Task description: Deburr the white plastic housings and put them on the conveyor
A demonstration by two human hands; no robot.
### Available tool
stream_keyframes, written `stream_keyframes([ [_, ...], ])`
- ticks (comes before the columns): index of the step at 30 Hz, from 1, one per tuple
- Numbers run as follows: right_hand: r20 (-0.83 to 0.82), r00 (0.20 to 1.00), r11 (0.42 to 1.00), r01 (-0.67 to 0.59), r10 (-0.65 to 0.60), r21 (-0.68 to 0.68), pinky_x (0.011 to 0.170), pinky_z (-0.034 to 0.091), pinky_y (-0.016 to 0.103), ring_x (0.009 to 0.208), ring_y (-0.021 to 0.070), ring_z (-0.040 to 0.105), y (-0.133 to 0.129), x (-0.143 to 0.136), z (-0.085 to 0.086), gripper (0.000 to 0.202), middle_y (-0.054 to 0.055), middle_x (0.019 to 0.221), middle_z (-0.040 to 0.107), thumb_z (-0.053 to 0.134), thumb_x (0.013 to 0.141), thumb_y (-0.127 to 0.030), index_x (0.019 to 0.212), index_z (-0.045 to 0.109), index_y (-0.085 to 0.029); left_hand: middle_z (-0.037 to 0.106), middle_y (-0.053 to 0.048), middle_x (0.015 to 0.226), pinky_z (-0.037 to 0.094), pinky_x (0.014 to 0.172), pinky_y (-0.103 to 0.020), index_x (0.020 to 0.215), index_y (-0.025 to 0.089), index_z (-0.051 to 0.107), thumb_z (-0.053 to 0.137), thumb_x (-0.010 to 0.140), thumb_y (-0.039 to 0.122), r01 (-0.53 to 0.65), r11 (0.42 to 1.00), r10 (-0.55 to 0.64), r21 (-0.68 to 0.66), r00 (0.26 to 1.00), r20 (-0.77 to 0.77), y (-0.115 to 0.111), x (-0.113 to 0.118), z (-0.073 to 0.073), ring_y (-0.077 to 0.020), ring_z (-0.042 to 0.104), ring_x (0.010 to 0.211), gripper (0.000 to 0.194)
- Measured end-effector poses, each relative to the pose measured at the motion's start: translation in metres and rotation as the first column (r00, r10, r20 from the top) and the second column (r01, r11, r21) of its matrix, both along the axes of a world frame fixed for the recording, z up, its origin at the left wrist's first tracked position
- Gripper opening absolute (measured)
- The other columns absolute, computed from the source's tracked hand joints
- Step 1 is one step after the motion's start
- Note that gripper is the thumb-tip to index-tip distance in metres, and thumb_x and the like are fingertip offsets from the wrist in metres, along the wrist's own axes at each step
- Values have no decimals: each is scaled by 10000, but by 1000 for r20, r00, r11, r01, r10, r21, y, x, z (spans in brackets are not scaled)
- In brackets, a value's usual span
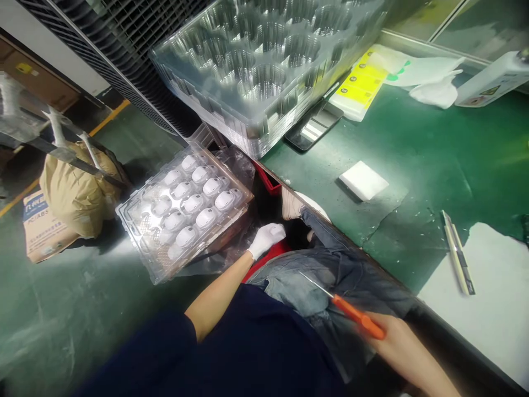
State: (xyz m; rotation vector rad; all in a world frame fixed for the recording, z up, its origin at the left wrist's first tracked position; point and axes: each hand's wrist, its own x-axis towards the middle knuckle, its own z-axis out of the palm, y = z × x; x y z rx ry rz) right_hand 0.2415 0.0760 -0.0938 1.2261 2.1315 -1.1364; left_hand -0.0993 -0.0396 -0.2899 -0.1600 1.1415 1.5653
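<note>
My left hand [265, 240], in a white glove, is over a red container [270, 257] beside my lap. Its fingers are curled closed, and whatever they may hold blends with the white glove. In my bare right hand [388, 333], above my thigh, is an orange-handled tool [355, 315] with a thin pointed metal shaft aimed up and left; its exact kind cannot be made out. Left of my gloved hand, a clear plastic tray [142, 226] carries several rounded white parts [192, 204] in its pockets, on top of a cardboard box [231, 229].
Clear moulded trays [248, 116] are stacked at the green bench's [433, 160] corner. On the bench lie a phone [314, 125], a white block [363, 180], a utility knife [458, 253], a yellow label sheet [359, 82] and a white bottle [491, 80]. A tan bag [78, 187] stands left.
</note>
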Motion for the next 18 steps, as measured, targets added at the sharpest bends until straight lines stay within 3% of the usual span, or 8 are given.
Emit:
stream_keyframes([
  [9,-21,999,999,41,-41,-9,567,475,295,587,259,672,-4,1,-3,239,47,608,721,644,776,-425,606,680,-262,749,-112,1274,621,974,-475,1278,166,708,725,1007,430,-20,997,17,-80,999,-46,4,-1,14,-247,735,1095,379],
  [12,-19,999,999,43,-43,-19,561,447,291,585,248,651,-7,1,-3,272,49,603,713,605,781,-456,629,687,-246,761,-104,1259,579,1052,-498,1192,156,731,783,957,352,-44,996,30,-82,986,-162,2,0,19,-253,724,1137,311],
  [18,21,998,998,58,-58,-27,594,418,295,609,239,633,-4,-3,5,275,56,630,710,561,776,-449,633,665,-239,757,-111,1204,390,1239,-570,830,197,760,889,772,164,54,994,-90,-100,908,-410,-1,2,38,-344,569,1376,145],
])
